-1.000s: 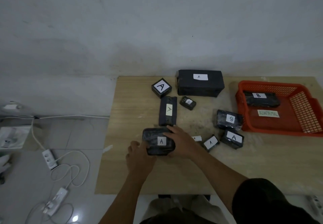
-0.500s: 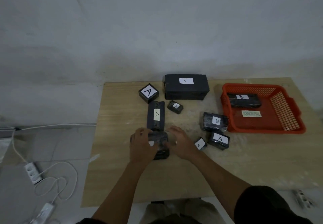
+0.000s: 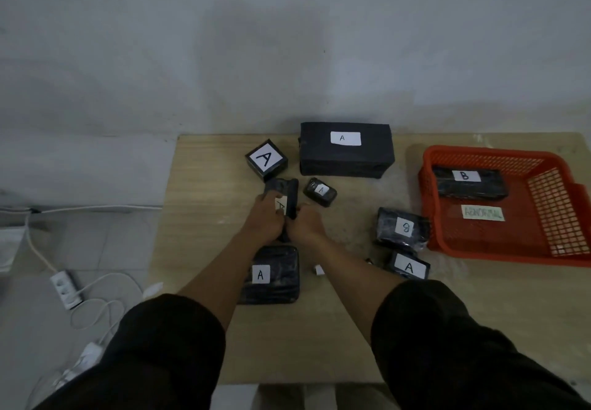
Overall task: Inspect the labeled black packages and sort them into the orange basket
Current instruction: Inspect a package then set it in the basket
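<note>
Both hands grip a long narrow black package point(image 3: 285, 192) with an A label, tilted up on its edge; my left hand point(image 3: 267, 221) holds its left side and my right hand point(image 3: 306, 224) its near end. A flat black package marked A point(image 3: 271, 275) lies on the table between my forearms. The orange basket point(image 3: 486, 249) at the right holds a black package marked B point(image 3: 468, 182) and a green paper tag point(image 3: 483, 212). Other packages lie around: a cube A point(image 3: 266, 159), a large box A point(image 3: 346, 149), a small A point(image 3: 320, 191), one marked B point(image 3: 401, 227), another A point(image 3: 408, 267).
The wooden table point(image 3: 319, 329) stands against a grey wall. On the floor at the left lie white power strips point(image 3: 65, 288) and cables. A small white label corner point(image 3: 319, 270) peeks out beside my right forearm.
My hands left the flat A package on the table and moved forward to the long narrow A package, which is now lifted onto its edge. The camera view shifted.
</note>
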